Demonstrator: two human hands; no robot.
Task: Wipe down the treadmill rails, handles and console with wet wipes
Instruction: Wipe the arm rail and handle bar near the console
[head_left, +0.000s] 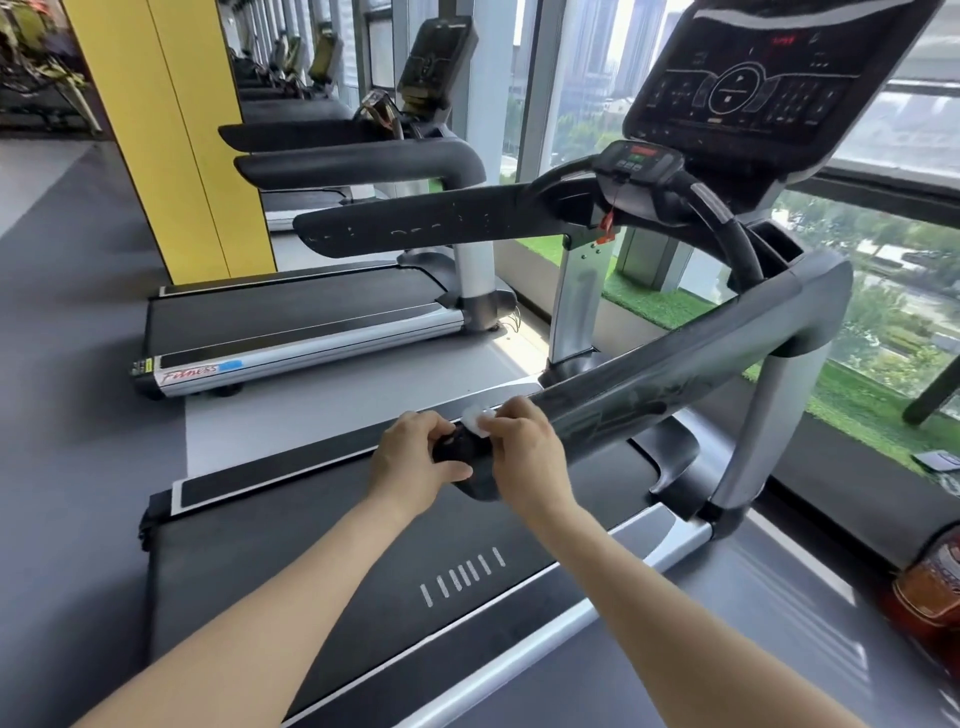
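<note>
Both hands curled round rail end

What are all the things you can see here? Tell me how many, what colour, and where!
wipe: one, white, at the near end of the right rail, under the right hand's fingers
right rail: one, dark grey, running from the hands up toward the console
left rail: one, black, across the middle
console: one, black with a red readout, top right
belt: one, dark grey with white stripes, under the arms
other treadmills: a row, black and silver, to the left
pillar: one, yellow, left
fake grass: green strip by the windows
left hand: grips the rail's end
right hand: presses the wipe on the rail
</note>
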